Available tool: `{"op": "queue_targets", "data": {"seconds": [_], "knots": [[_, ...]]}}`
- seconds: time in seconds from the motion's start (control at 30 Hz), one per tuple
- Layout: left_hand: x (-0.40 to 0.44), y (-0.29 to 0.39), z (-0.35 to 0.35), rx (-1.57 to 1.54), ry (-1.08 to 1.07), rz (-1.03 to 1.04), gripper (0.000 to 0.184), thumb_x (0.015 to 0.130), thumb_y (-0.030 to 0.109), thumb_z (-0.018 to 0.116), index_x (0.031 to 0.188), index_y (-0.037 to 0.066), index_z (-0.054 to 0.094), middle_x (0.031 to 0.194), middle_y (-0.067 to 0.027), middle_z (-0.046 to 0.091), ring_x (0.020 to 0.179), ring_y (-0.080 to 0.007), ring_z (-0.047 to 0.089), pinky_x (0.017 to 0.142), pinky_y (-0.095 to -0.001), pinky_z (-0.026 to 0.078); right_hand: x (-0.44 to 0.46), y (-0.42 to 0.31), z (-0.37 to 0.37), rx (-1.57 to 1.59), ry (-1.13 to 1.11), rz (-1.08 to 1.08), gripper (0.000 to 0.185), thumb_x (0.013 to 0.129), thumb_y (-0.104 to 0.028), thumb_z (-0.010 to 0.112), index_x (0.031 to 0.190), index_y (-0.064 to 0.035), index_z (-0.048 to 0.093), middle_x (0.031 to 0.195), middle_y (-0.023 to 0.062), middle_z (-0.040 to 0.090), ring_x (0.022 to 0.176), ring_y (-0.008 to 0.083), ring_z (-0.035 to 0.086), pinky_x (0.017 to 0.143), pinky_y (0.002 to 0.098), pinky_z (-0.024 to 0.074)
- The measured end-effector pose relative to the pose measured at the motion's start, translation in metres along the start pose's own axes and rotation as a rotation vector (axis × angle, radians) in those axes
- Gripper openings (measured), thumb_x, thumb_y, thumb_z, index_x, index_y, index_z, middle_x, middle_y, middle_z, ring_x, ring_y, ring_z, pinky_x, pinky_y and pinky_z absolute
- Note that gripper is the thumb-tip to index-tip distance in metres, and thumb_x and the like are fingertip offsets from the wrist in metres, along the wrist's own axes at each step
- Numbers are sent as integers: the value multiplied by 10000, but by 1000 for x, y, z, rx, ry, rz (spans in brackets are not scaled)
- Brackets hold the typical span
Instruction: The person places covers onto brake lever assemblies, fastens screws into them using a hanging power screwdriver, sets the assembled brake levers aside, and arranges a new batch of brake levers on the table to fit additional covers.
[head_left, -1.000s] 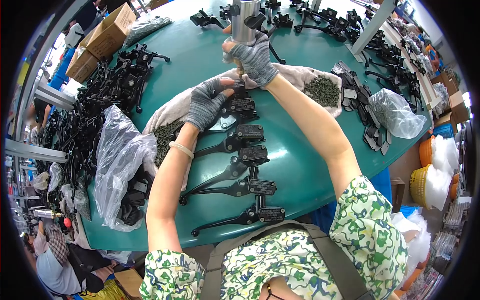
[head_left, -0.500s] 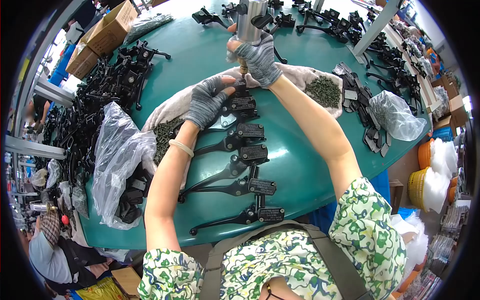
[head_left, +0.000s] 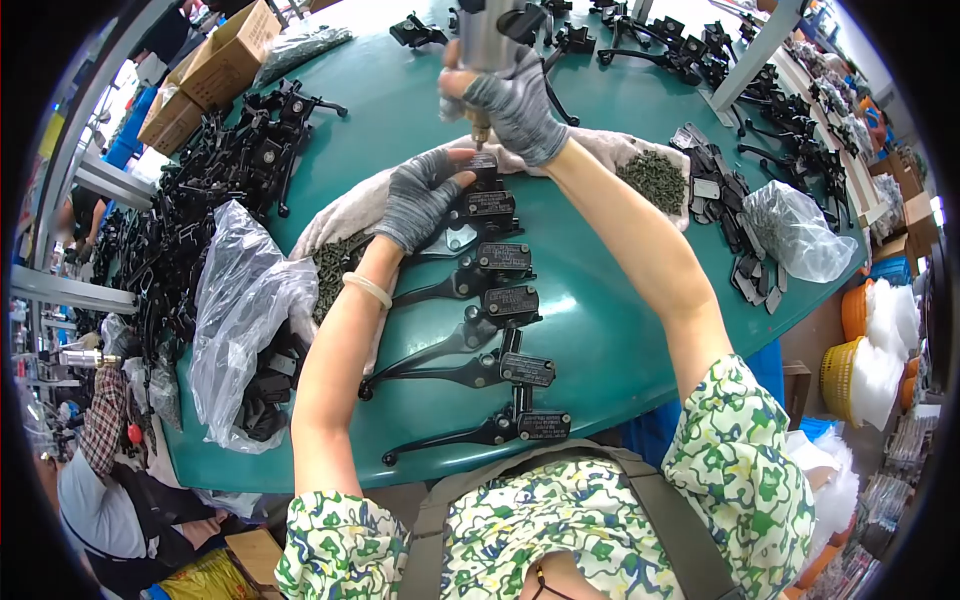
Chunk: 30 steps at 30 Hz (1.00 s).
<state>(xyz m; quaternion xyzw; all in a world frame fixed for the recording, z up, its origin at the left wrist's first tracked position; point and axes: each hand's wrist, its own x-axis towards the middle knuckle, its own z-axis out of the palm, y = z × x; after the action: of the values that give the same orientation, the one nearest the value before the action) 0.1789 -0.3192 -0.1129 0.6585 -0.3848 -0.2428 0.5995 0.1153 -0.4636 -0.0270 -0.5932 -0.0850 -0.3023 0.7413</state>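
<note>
My right hand [head_left: 512, 105], in a grey fingerless glove, is wrapped round a silver power screwdriver [head_left: 486, 45]. The driver's brass-coloured tip [head_left: 480, 128] points down at the farthest black brake lever assembly [head_left: 484, 172]; whether it touches a screw I cannot tell. My left hand [head_left: 420, 200], gloved alike, has its thumb and fingers closed on that assembly's side and hides its lever. Towards me runs a column of several more brake lever assemblies [head_left: 505, 257], reservoir caps up and levers to the left.
A pale cloth [head_left: 345, 205] carries heaps of small dark screws [head_left: 652, 182] on both sides. Piled lever assemblies [head_left: 210, 190] and a plastic bag [head_left: 235, 330] lie left. Black caps [head_left: 715, 190] and another bag [head_left: 795, 230] lie right. A co-worker [head_left: 110, 510] is at lower left.
My right hand and the screwdriver have shifted slightly left, and the driver looks blurred. My left hand keeps its place on the assembly. The co-worker's raised arm has moved a little.
</note>
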Motion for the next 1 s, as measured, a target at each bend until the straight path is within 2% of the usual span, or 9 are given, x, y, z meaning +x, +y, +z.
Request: {"op": "queue_targets", "data": {"seconds": [0.13,0.3,0.5,0.6,0.7,0.83,0.93,0.97,1.0], "knots": [[1,-5,2,7,-4,-43,325,846,18,676,1166,1,627,1058,-82,694,936,-97,616,847,-254,504,-3,11,10,-88,-7,-63,298,765,-141,723,1029,-62,609,707,30,624,602,107,633,558,237,519],[2,-6,-3,42,-4,-43,347,841,33,687,1181,3,623,1070,-68,692,962,-85,592,868,-263,490,0,35,9,-47,13,7,304,767,-128,702,1037,-33,600,685,41,618,604,122,633,559,263,521],[-1,2,0,17,-16,-79,291,865,85,679,1137,-12,642,969,-33,695,829,-61,563,742,-246,503,0,28,10,-86,23,60,286,772,-109,691,1027,-19,599,682,52,617,588,134,631,554,276,531],[-1,-2,4,16,-1,-14,285,868,89,677,1135,-7,644,945,-25,697,770,-44,557,659,-221,490,-2,29,9,-27,52,96,283,767,-107,697,1017,-13,601,681,52,616,578,133,629,533,276,528],[-1,1,2,31,-2,-52,277,868,92,677,1124,-8,646,931,-24,698,750,-38,554,623,-209,481,2,43,9,34,66,91,239,734,-114,763,891,16,639,656,65,625,515,114,602,458,257,491],[-2,-4,4,35,-9,-94,261,859,84,684,1098,-15,647,927,-41,699,780,-64,582,650,-223,495,-2,39,9,2,65,103,242,732,-116,773,859,30,627,653,74,627,510,124,602,467,259,494],[2,-5,1,71,-25,-83,346,847,46,687,1184,-2,622,1037,-64,698,917,-84,600,812,-258,504,-1,36,10,168,35,28,250,730,-122,779,878,19,635,684,79,631,530,131,610,486,262,510],[3,-8,1,47,-48,-43,323,852,41,683,1168,0,630,1035,-59,696,907,-85,598,794,-261,508,-8,27,2,-4,-14,102,312,750,-118,727,1014,-16,596,751,55,624,596,132,620,508,245,506],[3,-6,1,6,-34,-81,284,857,59,681,1129,-6,635,1012,-50,690,860,-82,590,746,-256,503,-12,17,2,-6,-26,70,326,744,-122,732,1023,-20,597,755,49,623,611,127,619,518,241,506]]}}
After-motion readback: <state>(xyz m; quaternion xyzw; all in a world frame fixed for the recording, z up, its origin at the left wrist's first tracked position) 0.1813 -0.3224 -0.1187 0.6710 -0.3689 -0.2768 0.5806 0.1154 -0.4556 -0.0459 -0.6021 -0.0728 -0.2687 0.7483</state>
